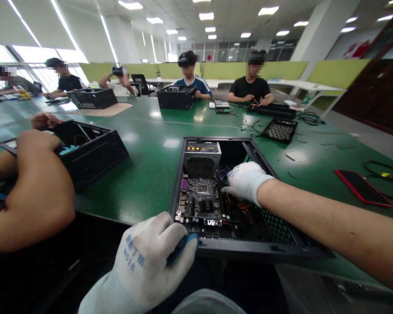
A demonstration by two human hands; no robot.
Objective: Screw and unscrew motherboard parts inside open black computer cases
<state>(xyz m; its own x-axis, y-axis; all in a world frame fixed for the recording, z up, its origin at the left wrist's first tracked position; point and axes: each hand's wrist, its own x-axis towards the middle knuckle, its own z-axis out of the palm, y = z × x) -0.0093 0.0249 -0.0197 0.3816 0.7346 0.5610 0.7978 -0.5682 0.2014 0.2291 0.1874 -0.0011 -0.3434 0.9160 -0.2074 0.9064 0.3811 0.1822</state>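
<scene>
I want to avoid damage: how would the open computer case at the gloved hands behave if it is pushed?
The computer case would probably stay stiff, judging by its straight-edged build. It is likely fairly heavy, with a power supply and motherboard inside. Its broad, boxy shape makes rolling unlikely.

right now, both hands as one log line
left white-gloved hand: at black metal case, near-left corner | right white-gloved hand: inside case, at dark round part

The green table (144, 192) bears an open computer case (242, 250), a red-edged slab (363, 187), cables (309, 118) and probably a tray (280, 130).
</scene>
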